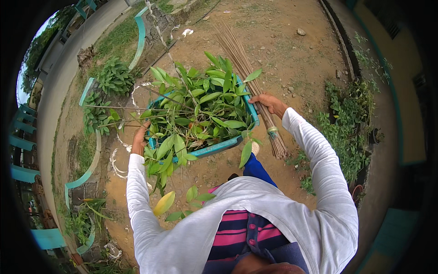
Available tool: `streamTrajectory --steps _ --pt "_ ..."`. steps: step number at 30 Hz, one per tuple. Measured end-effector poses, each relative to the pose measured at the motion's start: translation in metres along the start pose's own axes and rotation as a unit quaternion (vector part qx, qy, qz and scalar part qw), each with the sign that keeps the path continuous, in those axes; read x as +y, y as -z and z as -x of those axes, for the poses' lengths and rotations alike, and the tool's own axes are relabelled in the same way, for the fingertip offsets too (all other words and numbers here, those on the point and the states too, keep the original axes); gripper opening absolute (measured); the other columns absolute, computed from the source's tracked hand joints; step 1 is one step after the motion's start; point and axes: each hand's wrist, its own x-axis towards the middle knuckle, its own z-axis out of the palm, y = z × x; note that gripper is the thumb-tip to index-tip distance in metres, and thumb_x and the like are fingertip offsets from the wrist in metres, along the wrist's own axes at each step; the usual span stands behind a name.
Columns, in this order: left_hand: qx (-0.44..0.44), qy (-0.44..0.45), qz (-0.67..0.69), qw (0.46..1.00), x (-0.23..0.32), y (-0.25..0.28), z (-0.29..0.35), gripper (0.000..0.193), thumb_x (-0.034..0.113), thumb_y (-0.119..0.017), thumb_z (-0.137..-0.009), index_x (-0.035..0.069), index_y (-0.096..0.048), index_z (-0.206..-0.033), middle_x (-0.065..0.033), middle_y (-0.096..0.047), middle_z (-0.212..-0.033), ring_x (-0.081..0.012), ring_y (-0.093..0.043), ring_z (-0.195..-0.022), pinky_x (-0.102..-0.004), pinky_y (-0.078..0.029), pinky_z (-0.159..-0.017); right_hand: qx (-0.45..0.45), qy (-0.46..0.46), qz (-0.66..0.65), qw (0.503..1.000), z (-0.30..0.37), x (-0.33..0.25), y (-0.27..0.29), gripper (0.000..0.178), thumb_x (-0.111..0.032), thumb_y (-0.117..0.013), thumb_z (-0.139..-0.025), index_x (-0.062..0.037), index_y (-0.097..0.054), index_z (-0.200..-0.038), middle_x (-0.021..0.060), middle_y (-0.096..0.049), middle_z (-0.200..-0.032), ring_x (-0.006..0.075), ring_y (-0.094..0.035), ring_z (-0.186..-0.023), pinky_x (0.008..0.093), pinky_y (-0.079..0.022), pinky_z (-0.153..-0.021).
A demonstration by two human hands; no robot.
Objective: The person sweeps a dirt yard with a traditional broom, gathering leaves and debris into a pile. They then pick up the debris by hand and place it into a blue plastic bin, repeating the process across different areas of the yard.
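Leaves [235,124] hide most of the inside of the blue tub [216,148] and much of its far rim, so its depth and bottom cannot be seen. The left hand [139,138] is partly covered at the fingers, and the underside of the right hand's [273,104] grip is out of sight. A thin pole [160,33] leaves the top edge; a white scrap [187,32] is too small to identify.

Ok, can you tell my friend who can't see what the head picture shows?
A person's left hand and right hand hold a teal tub heaped with leafy green stems, the right also clasping thin brown sticks. Brown dirt lies around.
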Motion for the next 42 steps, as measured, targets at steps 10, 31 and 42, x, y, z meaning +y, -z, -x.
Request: streamTrajectory --steps 10,31,42 --pt "0.018 -0.021 0.035 0.999 0.094 -0.162 -0.148 0.039 0.025 -0.07 -0.081 0.0 -0.063 -0.109 -0.0076 -0.066 -0.103 -0.0193 -0.064 -0.085 -0.0304 -0.052 -0.071 -0.014 0.079 -0.023 0.996 -0.104 -0.176 0.129 0.017 -0.012 -0.07 -0.076 -0.0021 -0.062 -0.086 0.0083 -0.064 -0.071 0.0168 -0.059 -0.052 0.0295 -0.048 -0.041" --pt "-0.142 0.053 -0.124 0.981 0.254 -0.766 -0.59 0.039 0.025 -0.075 -0.078 0.002 -0.063 -0.107 -0.0076 -0.065 -0.1 -0.0187 -0.061 -0.084 -0.034 -0.052 -0.071 0.103 0.046 -0.129 0.985 -0.371 -0.361 0.64 0.03 -0.014 -0.068 -0.078 0.0007 -0.051 -0.098 0.0116 -0.061 -0.078 0.0211 -0.062 -0.057 0.034 -0.056 -0.048" --pt "-0.145 -0.004 -0.099 0.984 0.281 -1.062 -0.717 0.046 0.023 -0.077 -0.074 0.0 -0.058 -0.11 -0.009 -0.062 -0.099 -0.0212 -0.06 -0.087 -0.0368 -0.054 -0.066 0.111 0.045 -0.13 0.984 -0.502 -0.495 0.948 0.043 -0.017 -0.068 -0.076 -0.0043 -0.043 -0.109 0.0091 -0.059 -0.084 0.0168 -0.059 -0.06 0.0326 -0.055 -0.048"
